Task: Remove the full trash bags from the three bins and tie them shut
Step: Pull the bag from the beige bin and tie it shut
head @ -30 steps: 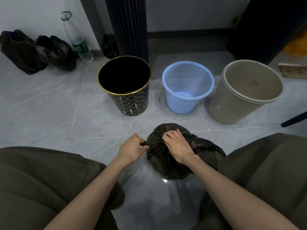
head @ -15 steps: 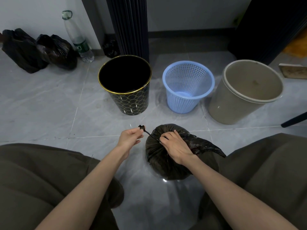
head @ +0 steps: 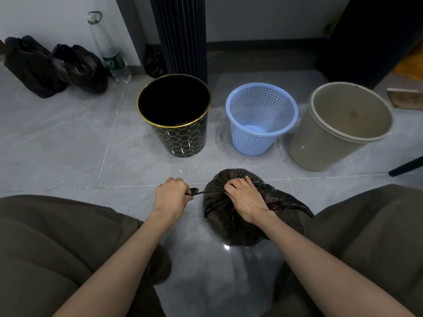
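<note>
A full black trash bag (head: 226, 223) lies on the grey tiled floor between my knees. My left hand (head: 170, 196) pinches a thin twisted end of the bag, pulled taut to the left. My right hand (head: 246, 197) presses on the gathered top of the bag, fingers curled on the plastic at the knot. Another loose flap of the bag sticks out to the right. Behind the bag stand three bins with no bags in them: a black one with gold pattern (head: 183, 138), a blue mesh basket (head: 261, 138) and a beige bucket (head: 325, 147).
Two tied black bags (head: 32, 67) (head: 84, 69) sit by the wall at the far left, beside a clear plastic bottle (head: 109, 49). A dark ribbed column (head: 180, 35) rises behind the black bin. A dark leg (head: 405, 167) juts in at the right. My knees flank the bag.
My left hand drew the twisted bag end out to the left, first up and away, and now holds it taut and lower. The right hand stayed on the bag top.
</note>
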{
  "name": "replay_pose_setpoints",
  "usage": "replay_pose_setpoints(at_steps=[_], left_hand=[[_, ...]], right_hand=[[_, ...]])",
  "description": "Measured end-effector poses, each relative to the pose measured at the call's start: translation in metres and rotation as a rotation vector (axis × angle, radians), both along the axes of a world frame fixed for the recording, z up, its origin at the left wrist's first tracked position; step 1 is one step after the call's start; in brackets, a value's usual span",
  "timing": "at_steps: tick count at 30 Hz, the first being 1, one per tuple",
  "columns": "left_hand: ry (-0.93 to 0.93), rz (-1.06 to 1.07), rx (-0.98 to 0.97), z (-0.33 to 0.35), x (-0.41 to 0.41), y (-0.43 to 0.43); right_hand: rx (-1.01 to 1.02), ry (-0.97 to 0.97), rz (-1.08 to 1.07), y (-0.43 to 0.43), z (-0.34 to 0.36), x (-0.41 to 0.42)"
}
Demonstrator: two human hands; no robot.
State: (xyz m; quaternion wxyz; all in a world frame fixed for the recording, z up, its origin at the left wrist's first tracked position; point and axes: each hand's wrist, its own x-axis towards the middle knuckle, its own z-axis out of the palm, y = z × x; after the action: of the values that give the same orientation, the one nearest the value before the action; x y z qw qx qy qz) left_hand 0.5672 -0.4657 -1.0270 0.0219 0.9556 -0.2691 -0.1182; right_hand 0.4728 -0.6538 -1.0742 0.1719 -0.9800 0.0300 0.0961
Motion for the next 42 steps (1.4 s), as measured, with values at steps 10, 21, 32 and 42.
replay_pose_setpoints(at_steps=[10,21,32,42], left_hand=[[0.925,0.281,-0.659,0.049,0.012,-0.022],[1.209,0.76,-1.341,0.022,-0.003,-0.042],[0.981,0.717,-1.244,0.015,-0.014,-0.063],[0.979,0.777,-1.271,0.026,-0.023,-0.078]], right_hand=[[0.008,0.019,-0.099,0.0,0.002,0.006],[0.07,0.03,0.047,0.007,0.009,0.005],[-0.123,0.316,-0.144,-0.014,0.033,-0.025],[-0.091,0.561,-0.429,-0.006,0.035,-0.074]])
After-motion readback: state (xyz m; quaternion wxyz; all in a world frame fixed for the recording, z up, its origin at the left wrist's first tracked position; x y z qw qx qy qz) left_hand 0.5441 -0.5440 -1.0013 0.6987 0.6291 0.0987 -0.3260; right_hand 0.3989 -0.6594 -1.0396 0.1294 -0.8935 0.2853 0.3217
